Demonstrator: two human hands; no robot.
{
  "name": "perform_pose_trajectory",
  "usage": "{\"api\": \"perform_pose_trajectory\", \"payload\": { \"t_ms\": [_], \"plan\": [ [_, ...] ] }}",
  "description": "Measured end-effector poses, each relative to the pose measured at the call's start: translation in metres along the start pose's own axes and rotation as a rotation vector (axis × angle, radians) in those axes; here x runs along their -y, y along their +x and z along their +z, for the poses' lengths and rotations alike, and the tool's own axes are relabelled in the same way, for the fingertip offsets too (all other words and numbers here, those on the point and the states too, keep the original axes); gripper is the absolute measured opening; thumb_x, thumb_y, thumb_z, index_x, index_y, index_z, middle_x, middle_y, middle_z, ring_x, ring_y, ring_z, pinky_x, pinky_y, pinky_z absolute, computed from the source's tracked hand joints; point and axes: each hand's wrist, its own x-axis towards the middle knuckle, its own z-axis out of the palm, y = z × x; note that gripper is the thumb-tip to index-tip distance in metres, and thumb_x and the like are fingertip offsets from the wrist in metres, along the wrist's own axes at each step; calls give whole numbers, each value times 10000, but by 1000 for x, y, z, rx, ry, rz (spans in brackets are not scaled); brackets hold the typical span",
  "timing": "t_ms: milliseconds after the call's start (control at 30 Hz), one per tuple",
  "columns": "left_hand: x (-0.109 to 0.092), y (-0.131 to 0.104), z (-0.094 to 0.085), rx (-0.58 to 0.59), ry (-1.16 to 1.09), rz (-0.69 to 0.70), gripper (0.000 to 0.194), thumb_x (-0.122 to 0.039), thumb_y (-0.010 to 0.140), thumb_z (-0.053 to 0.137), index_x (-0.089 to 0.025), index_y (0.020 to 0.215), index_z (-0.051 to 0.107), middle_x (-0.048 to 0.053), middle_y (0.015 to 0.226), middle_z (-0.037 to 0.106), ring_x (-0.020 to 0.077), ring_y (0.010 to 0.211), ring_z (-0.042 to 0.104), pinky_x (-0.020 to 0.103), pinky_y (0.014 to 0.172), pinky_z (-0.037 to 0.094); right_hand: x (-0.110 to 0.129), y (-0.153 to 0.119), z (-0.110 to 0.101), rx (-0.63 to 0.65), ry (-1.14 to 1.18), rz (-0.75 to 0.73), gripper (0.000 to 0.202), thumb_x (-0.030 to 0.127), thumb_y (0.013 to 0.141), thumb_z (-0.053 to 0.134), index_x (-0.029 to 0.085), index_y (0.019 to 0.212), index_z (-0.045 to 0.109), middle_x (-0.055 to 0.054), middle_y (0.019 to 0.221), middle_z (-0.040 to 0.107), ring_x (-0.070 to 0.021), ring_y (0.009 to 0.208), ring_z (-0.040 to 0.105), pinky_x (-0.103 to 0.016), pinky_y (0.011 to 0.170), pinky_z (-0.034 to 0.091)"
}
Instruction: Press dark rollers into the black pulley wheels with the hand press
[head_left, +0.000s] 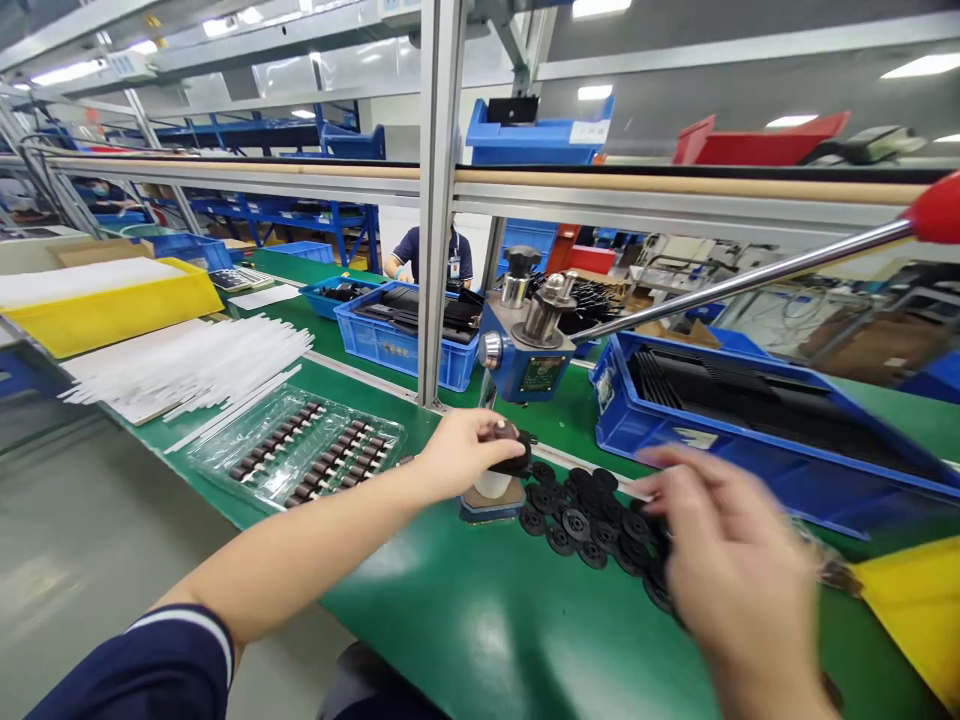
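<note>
My left hand [469,452] is closed on a small dark part at the base of the blue hand press [529,350]; the fingers cover much of the part. My right hand [720,540], blurred by motion, is over the right side of a pile of black round discs [592,520]. Its fingers are bent, and whether they hold anything is smeared. The press's lever [750,275] rises to a red knob [937,208] at the upper right. Left of the press, a clear plastic tray [262,415] holds rows of dark brown cylindrical parts.
White strips [202,365] lie beside a yellow bin [127,305]. Blue bins [405,350] with black parts stand behind the press, and a long one [705,455] stands at right. A metal post [439,200] rises behind the bench. Another person [465,255] sits beyond.
</note>
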Motion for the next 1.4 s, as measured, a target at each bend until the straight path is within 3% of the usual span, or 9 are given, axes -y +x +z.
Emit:
{"api": "perform_pose_trajectory", "payload": {
  "t_ms": [67, 133, 367, 533, 667, 900, 1100, 1200, 1400],
  "plan": [
    [7, -19, 18, 19, -174, -6, 285, -259, 730, 743, -96, 962, 709, 64, 821, 706, 157, 746, 643, 262, 712, 502, -13, -26, 25, 275, 320, 293, 542, 613, 878, 533, 150, 1149, 608, -134, 1006, 662, -177, 669, 610, -314, 566, 492],
    [21, -37, 39, 51, -312, -24, 347, -304, 724, 765, -105, 1002, 708, 60, 813, 691, 152, 740, 632, 268, 711, 505, -30, -55, 45, 374, 567, 491, 600, 642, 885, 494, 147, 1218, 555, -138, 988, 659, -176, 649, 598, -296, 532, 453],
    [97, -66, 92, -1, -464, -93, 369, -324, 719, 776, -137, 1023, 685, 66, 879, 667, 158, 774, 611, 289, 735, 504, -62, -92, 44, 478, 595, 583, 575, 581, 894, 540, 97, 1205, 538, -44, 668, 592, -150, 635, 552, -263, 594, 438],
    [132, -59, 91, 41, -320, -118, 290, -284, 707, 779, -138, 944, 697, 49, 860, 650, 138, 748, 586, 259, 699, 480, -79, -79, 39, 517, 450, 557, 631, 636, 857, 539, 91, 1174, 519, -43, 676, 596, -146, 591, 560, -249, 543, 428],
    [146, -51, 89, 178, -330, -242, 358, -339, 749, 744, -116, 1002, 625, -5, 663, 604, 86, 539, 506, 217, 531, 425, -90, -64, 43, 574, 381, 520, 583, 629, 822, 587, 118, 1100, 541, -23, 682, 592, -116, 529, 532, -220, 492, 386],
    [169, -52, 96, 517, -285, -267, 355, -460, 853, 603, -137, 963, 507, 29, 783, 607, 94, 509, 564, 209, 443, 433, -105, -54, 45, 630, 225, 416, 585, 668, 825, 516, 141, 1068, 584, -22, 702, 593, -112, 514, 512, -235, 491, 415],
    [174, -55, 92, 358, -177, -265, 341, -486, 878, 561, -172, 821, 440, -79, 539, 419, 55, 463, 364, 187, 466, 316, -141, -72, 41, 522, -163, 354, 466, 591, 816, 547, 172, 992, 651, -39, 635, 568, -174, 604, 533, -275, 590, 383],
    [171, -53, 90, 291, -131, -243, 350, -452, 799, 675, -147, 760, 507, -34, 635, 478, 80, 586, 435, 219, 576, 377, -149, -78, 43, 590, -279, 330, 353, 503, 813, 586, 223, 1009, 675, -45, 667, 604, -193, 614, 548, -284, 598, 354],
    [163, -44, 79, 212, 59, -90, 344, -401, 733, 749, -127, 631, 569, -3, 674, 524, 103, 634, 480, 233, 608, 379, -151, -80, 41, 690, -591, 84, 516, 568, 841, 595, 207, 1210, 584, -34, 828, 644, -199, 696, 613, -297, 612, 422]
  ]
}}
